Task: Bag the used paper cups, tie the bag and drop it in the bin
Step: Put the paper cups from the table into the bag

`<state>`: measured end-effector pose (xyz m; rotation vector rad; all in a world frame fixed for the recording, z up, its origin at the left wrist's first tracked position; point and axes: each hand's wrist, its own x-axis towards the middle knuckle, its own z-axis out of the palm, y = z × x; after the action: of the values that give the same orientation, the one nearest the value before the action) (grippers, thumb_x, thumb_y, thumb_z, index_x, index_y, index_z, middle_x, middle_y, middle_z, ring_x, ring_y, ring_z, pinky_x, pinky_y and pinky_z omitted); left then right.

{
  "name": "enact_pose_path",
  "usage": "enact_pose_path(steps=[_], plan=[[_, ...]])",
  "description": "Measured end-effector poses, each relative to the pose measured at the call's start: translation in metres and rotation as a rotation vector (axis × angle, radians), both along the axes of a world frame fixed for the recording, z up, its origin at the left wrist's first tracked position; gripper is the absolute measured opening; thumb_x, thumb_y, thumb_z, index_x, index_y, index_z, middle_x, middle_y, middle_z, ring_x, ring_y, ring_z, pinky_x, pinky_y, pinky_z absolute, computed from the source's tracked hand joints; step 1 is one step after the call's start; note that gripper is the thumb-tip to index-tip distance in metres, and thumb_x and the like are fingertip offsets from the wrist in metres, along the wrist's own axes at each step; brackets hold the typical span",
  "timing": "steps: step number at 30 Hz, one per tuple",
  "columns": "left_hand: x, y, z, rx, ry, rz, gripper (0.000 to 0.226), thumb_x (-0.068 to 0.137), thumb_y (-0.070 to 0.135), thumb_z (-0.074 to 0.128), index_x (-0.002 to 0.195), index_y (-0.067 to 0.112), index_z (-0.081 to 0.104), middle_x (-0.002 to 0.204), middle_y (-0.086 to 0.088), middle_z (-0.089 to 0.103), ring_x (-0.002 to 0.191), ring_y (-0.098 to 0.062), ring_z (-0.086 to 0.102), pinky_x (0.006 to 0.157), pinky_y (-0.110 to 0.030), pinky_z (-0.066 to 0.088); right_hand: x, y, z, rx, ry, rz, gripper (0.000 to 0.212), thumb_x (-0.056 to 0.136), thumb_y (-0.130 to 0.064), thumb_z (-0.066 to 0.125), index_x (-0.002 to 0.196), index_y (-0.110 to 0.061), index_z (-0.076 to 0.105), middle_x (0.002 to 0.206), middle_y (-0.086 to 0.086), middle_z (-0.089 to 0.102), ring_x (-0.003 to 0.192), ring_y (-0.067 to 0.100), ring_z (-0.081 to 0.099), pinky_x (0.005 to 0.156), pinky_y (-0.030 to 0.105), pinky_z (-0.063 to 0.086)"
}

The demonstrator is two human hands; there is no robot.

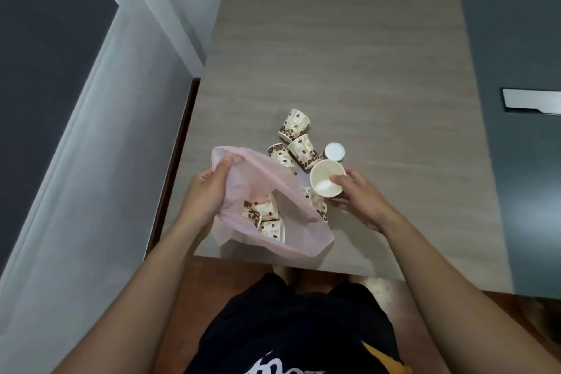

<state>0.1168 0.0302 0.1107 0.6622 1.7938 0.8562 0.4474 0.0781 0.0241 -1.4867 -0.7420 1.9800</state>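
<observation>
The paper cup [326, 179] is pinched at its rim by the right hand [361, 197], just right of the pink bag [261, 173]. The left hand [209, 188] grips the bag's far rim, holding its mouth open over the bagged cups [264, 215]. Bagging is midway, and next this cup needs to go left into the mouth. Four loose cups [303, 151] lie just beyond on the table [364, 55].

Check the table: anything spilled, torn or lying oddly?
No spill or tear shows. Three loose paper cups lie tipped on their sides on the table behind the pink bag; nothing else stands out. The right hand holds another cup; the left hand grips the bag's rim.
</observation>
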Motion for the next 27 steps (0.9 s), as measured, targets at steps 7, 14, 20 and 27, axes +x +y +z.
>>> enact_pose_path(steps=[7, 14, 20, 27], plan=[[0.013, 0.003, 0.024, -0.065, -0.165, 0.098, 0.048, 0.105, 0.062, 0.069, 0.12, 0.02, 0.086, 0.112, -0.008, 0.089, 0.109, -0.032, 0.086, 0.097, -0.047, 0.068, -0.082, -0.023, 0.026, 0.006, 0.053, 0.456, 0.037, 0.094, -0.038, 0.088, 0.129, -0.03, 0.081, 0.129, 0.007, 0.081, 0.114, 0.021, 0.081, 0.091, 0.035, 0.068], [-0.005, 0.014, 0.076, 0.017, -0.611, 0.169, 0.058, 0.111, 0.047, 0.066, 0.152, 0.006, 0.07, 0.132, -0.022, 0.078, 0.108, -0.032, 0.079, 0.088, -0.042, 0.067, -0.164, -0.02, 0.052, 0.558, -0.298, 0.573, 0.052, 0.094, -0.052, 0.084, 0.137, -0.024, 0.076, 0.132, -0.004, 0.068, 0.105, 0.009, 0.069, 0.098, 0.027, 0.053], [-0.046, 0.015, 0.099, 0.119, -0.724, 0.153, 0.043, 0.113, 0.04, 0.061, 0.145, 0.013, 0.069, 0.118, -0.014, 0.08, 0.107, -0.028, 0.081, 0.087, -0.041, 0.071, -0.132, 0.008, 0.043, 0.606, -1.016, 0.3, 0.088, 0.086, -0.057, 0.086, 0.157, -0.025, 0.047, 0.156, 0.007, 0.045, 0.144, 0.031, 0.043, 0.12, 0.054, 0.042], [-0.067, 0.01, 0.076, 0.095, -0.237, 0.097, 0.049, 0.094, 0.057, 0.077, 0.123, 0.018, 0.087, 0.118, -0.014, 0.088, 0.113, -0.036, 0.084, 0.109, -0.062, 0.063, -0.146, 0.037, 0.072, 0.562, -0.677, 0.458, 0.032, 0.11, -0.02, 0.058, 0.083, -0.006, 0.068, 0.074, 0.007, 0.062, 0.075, 0.022, 0.053, 0.069, 0.04, 0.04]])
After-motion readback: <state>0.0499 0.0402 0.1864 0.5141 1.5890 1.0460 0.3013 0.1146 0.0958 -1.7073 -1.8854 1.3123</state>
